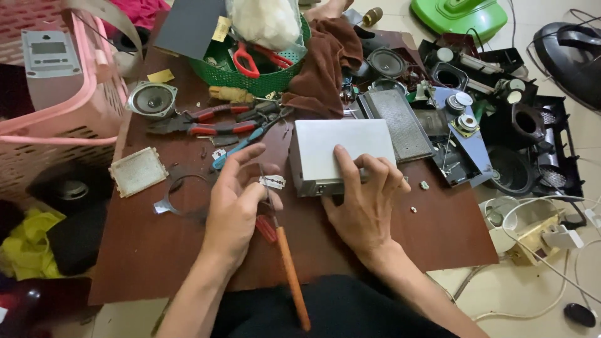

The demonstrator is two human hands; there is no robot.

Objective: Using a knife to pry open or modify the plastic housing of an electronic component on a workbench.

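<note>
Your right hand [363, 203] lies flat on the white rectangular metal box [341, 153] at the middle of the brown wooden table [144, 250], fingers spread and holding nothing. Your left hand [235, 203] pinches a small silver razor blade [273, 182] between thumb and fingertips, just left of the box. Beneath it lies an orange-handled screwdriver [289, 266], reaching the near table edge. Behind crowd red-handled pliers [200, 122], a round grey speaker [152, 99] and a green mesh basket [263, 78]. A perforated grey metal grille [400, 122] hems the box on the right. Bare tabletop opens near left and near right.
</note>
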